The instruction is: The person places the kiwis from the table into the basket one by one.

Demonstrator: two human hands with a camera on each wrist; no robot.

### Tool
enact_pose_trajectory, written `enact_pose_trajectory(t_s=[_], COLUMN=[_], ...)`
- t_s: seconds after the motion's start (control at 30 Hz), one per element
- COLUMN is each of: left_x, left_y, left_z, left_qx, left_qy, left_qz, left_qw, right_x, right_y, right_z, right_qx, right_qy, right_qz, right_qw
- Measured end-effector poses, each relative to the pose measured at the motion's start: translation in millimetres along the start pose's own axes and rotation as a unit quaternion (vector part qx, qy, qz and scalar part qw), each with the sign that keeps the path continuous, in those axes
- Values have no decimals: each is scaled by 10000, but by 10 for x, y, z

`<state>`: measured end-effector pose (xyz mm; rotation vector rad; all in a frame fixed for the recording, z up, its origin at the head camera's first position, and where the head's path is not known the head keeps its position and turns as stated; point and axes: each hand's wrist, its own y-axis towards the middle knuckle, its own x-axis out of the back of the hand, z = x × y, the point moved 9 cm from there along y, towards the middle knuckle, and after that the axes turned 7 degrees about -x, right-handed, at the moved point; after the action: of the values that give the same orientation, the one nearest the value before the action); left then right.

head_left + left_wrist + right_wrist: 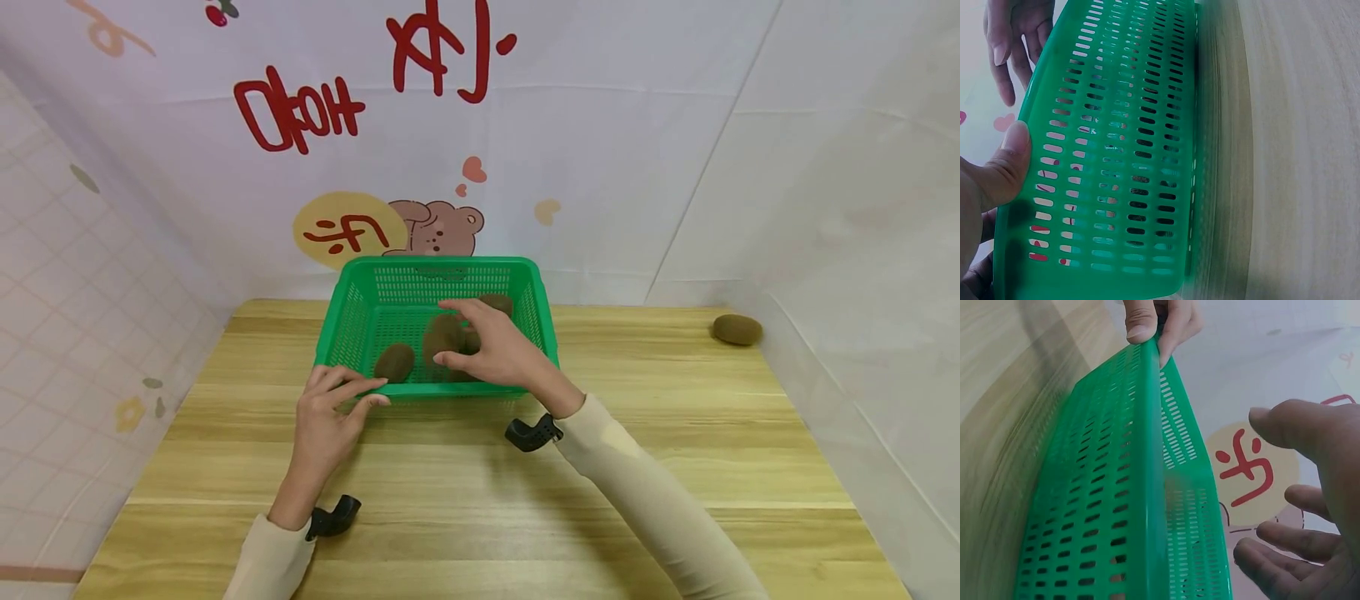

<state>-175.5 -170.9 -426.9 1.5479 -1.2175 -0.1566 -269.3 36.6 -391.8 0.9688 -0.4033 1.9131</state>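
A green plastic basket (442,389) with slotted walls stands on the wooden table against the back wall. My left hand (330,417) pinches its near rim by the left corner, the thumb (1010,164) on the outside. Over the basket's right half, my right hand (498,346) has its thumb and fingers spread; the right wrist view shows nothing held in it. Just left of that hand is a blurred brown kiwi (441,340). One kiwi (394,363) lies at the front left inside, another (497,303) at the back right. More kiwis are partly hidden under the right hand.
A single kiwi (737,330) lies at the table's far right corner, near the side wall. Printed white sheeting (600,167) rises behind the table (450,500) and along both sides. Black camera mounts sit on both wrists.
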Motion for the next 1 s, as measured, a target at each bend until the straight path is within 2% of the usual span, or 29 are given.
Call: enact_pose_trajectory(t_s=[0.17, 0.5, 0.77, 1.0], left_x=[1, 34, 42, 61], left_y=[-11, 31, 66, 118], left_z=[0, 7, 38, 37], left_qx=[-14, 4, 128, 142], left_qy=[-5, -77, -165, -132], left_qz=[-12, -8, 77, 116], left_qw=[10000, 10000, 9998, 9997], right_x=[35, 240, 462, 667], right_y=[-38, -145, -193, -228], right_z=[-50, -101, -192, -384], right_qx=[-97, 155, 458, 256], right_qy=[-196, -306, -577, -976], right_qz=[-28, -406, -863, -1108], right_qw=[9998, 9986, 9935, 9887])
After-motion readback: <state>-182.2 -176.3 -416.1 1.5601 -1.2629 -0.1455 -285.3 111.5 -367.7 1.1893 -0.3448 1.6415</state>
